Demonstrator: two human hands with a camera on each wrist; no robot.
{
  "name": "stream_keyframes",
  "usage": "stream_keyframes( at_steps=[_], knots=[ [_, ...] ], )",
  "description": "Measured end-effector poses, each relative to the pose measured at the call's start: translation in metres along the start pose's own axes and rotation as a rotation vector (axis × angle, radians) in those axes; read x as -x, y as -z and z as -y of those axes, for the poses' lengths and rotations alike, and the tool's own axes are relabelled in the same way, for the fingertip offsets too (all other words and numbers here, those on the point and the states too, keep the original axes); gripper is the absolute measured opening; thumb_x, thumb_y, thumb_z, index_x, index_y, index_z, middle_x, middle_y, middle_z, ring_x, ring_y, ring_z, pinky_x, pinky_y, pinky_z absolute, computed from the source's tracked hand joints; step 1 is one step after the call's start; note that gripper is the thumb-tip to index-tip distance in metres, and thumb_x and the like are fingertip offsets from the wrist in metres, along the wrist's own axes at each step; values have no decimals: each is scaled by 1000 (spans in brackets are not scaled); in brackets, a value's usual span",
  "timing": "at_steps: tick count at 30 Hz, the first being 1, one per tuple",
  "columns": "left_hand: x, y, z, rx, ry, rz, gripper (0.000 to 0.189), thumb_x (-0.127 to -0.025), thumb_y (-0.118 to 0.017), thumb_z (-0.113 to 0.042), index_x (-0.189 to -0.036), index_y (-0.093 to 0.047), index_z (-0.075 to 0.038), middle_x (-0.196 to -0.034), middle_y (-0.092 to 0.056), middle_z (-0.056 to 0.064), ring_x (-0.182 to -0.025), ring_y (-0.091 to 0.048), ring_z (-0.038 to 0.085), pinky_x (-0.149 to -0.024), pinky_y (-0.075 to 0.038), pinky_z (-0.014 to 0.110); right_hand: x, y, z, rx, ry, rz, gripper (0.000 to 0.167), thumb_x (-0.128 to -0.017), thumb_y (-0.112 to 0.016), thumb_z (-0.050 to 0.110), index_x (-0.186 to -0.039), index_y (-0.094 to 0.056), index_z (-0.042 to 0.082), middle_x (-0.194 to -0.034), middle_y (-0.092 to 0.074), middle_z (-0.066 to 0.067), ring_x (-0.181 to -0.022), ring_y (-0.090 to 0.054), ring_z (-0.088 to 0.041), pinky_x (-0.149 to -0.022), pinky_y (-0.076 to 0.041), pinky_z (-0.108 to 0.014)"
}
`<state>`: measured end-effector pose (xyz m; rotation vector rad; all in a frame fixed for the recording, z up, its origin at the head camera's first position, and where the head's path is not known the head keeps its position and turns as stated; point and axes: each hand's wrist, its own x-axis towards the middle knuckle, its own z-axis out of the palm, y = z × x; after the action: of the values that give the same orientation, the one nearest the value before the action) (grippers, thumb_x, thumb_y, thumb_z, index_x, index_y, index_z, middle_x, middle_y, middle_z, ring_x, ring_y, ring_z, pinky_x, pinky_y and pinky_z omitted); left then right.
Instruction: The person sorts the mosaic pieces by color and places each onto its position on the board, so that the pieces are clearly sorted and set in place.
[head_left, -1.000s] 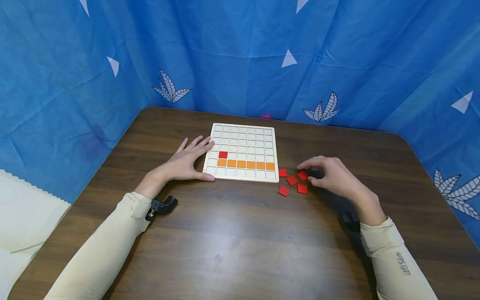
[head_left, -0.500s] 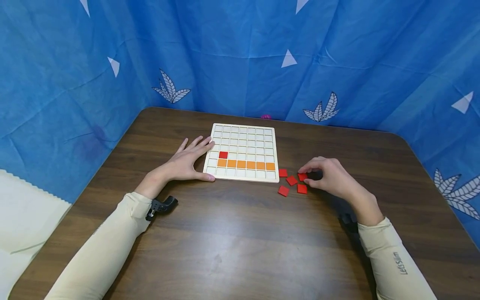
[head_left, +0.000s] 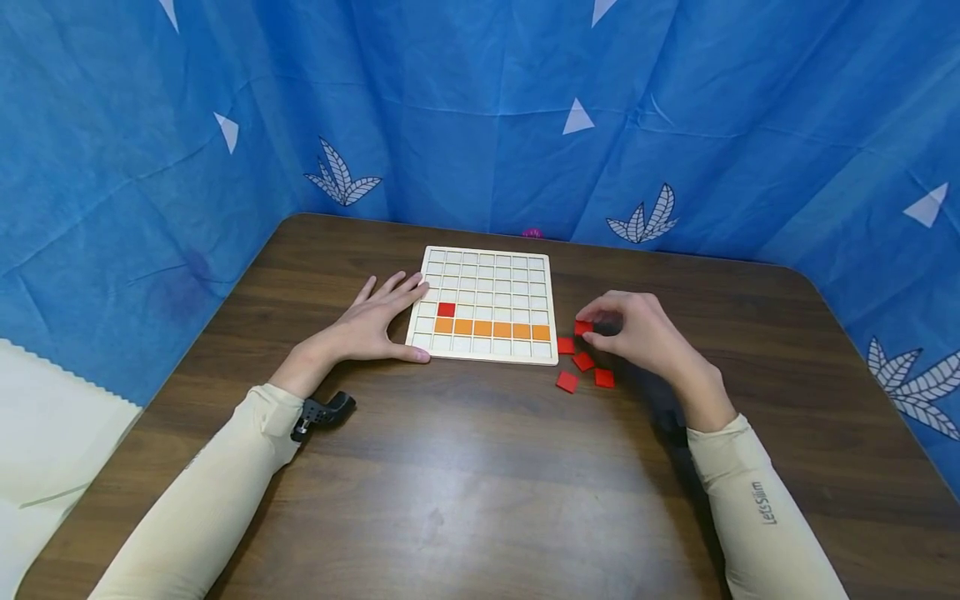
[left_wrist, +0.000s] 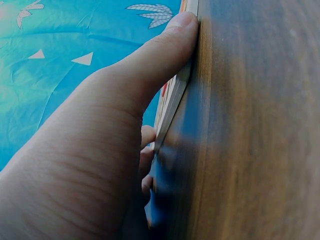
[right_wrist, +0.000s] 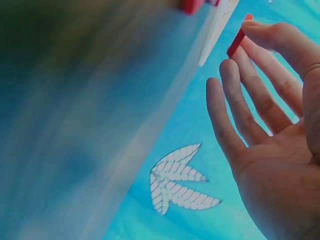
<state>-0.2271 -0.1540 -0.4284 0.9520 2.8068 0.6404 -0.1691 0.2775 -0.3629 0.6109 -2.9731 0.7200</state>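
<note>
"Your right hand [head_left: 637,331] has carried the thin, square red tile [head_left: 583,328] leftward, nearer the pale, square gridded board [head_left: 503,272]."
"And the grip?"
"Pinched on the tile, over the counter [head_left: 465,483], just right of the board; your spread left hand [head_left: 367,329] touches the board's left edge. The tile looks plain, bright, edge-on from the right wrist."

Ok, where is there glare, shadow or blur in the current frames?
Head: pale glare on the wooden table, dark shadow beside the right sleeve; left wrist: table smeared, left hand clearer; right wrist: table blurred and dim, right hand and its pinched red square tile clearer.
</note>
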Motion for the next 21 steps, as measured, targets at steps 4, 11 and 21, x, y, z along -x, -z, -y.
stream_keyframes(
  at_steps=[4,11,21],
  knots=[
    [2,1,1,-1,2,-3,121,-80,-80,-71,-170,-20,-18,-179,-12,5,-165,-3,36,-129,6,65,-17,-5,15,-14,18,-10,25,-90,-84,11,-115,-80,9,-110,-76,-8,-98,-68,-27,-93,-60,-49],
    [2,1,0,-12,2,-1,121,-80,-79,-73,-171,-19,-18,-179,-12,5,-165,-3,36,-129,5,65,-44,-19,44,-39,36,-14,27,-87,-86,10,-113,-80,8,-107,-76,-8,-95,-68,-28,-87,-60,-43],
    [2,2,-3,-14,0,4,122,-79,-79,-73,-170,-20,-17,-179,-12,5,-165,-3,36,-129,5,65,-72,-37,70,-78,54,8,25,-87,-88,15,-110,-81,9,-101,-78,-5,-98,-68,-24,-92,-60,-42]
  ],
)
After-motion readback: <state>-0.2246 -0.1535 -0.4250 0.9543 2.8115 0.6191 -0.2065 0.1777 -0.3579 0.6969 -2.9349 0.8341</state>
